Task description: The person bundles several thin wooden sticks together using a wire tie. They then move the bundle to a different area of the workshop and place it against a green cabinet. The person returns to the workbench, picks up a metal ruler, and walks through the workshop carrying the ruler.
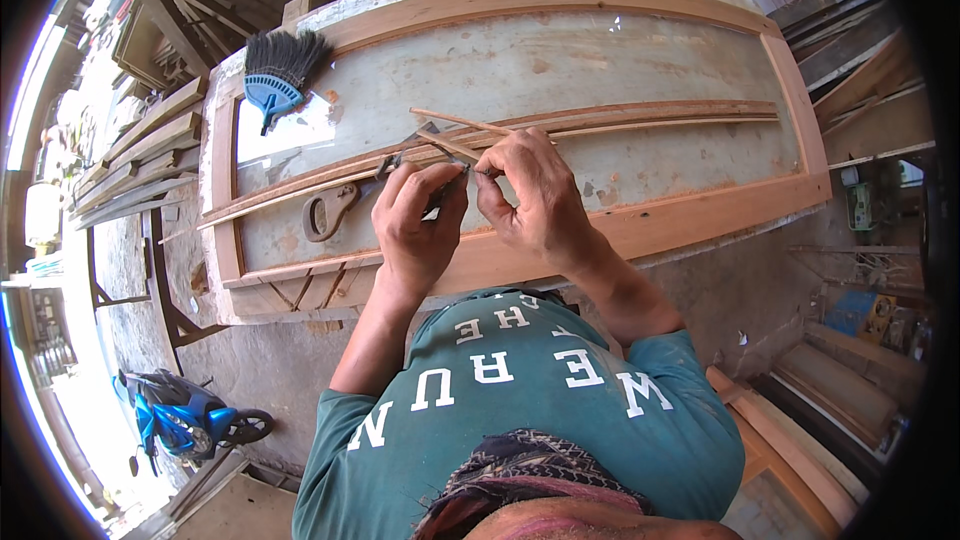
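Over the near part of a wooden frame panel (pixel 640 208), my two hands are held close together, fingertips nearly meeting. My left hand (pixel 412 220) is closed in a pinch around something small and dark that I cannot make out. Thumb and forefinger of my right hand (pixel 535 190) are also pinched together, with a tiny dark bit at their tips. Just beyond the fingers lie long thin wooden strips (pixel 650 120), and short stick ends show past the right hand. A handsaw (pixel 318 223) with a worn handle rests to the left, partly hidden by my left hand.
A blue brush head with black bristles (pixel 272 90) lies at the panel's far left corner. Stacked boards (pixel 140 155) stand left of the bench. A blue motorbike (pixel 185 420) is parked at lower left. More timber and panels (pixel 840 390) lean at the right.
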Demonstrator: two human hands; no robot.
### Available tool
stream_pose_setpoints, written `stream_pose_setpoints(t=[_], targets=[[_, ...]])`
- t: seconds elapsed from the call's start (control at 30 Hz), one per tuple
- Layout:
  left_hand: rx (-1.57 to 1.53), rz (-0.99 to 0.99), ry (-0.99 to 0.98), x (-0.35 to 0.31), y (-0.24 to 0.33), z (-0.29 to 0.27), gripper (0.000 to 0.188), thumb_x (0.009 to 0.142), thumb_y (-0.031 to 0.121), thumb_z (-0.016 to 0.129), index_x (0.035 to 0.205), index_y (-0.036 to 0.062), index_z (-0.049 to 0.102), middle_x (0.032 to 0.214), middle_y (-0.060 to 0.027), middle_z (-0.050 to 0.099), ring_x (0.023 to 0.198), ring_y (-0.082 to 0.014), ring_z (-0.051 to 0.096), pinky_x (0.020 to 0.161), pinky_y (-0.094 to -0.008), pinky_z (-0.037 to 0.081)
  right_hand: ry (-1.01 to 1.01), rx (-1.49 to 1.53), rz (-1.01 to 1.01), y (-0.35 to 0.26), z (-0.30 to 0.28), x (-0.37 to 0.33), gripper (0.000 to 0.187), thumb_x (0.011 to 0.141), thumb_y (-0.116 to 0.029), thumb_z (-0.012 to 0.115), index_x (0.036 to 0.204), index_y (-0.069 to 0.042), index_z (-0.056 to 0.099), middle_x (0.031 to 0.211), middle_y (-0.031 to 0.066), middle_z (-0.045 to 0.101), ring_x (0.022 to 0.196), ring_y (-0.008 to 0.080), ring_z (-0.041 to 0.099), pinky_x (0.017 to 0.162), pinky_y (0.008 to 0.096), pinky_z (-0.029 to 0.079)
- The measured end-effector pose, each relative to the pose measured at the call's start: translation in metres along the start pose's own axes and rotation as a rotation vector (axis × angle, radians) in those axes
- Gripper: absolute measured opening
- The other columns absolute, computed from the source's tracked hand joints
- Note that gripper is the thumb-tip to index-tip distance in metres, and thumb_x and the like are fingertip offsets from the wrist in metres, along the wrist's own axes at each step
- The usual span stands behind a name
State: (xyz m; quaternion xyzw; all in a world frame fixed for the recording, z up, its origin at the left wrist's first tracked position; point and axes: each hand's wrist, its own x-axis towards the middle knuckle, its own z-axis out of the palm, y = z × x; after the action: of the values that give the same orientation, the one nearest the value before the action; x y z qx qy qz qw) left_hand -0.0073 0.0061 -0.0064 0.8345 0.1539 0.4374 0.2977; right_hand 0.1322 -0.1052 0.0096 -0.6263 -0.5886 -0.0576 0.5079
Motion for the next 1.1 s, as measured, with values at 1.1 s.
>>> stream_pose_setpoints(t=[1.1], targets=[[-0.615, -0.369, -0.008, 0.0, 0.015, -0.008, 0.047, 0.091, -0.016, 0.07, 0.129, 0.0033, 0.049, 0.099, -0.0097, 0.072, 0.089, -0.0125, 0.07, 0.077, -0.0251, 0.057, 0.098, 0.08, 0.013, -0.008, 0.009, -0.002, 0.018, 0.083, 0.004, 0.075, 0.099, -0.002, 0.068, 0.09, 0.0127, 0.066, 0.086, 0.0319, 0.065, 0.077, 0.0419, 0.054]])
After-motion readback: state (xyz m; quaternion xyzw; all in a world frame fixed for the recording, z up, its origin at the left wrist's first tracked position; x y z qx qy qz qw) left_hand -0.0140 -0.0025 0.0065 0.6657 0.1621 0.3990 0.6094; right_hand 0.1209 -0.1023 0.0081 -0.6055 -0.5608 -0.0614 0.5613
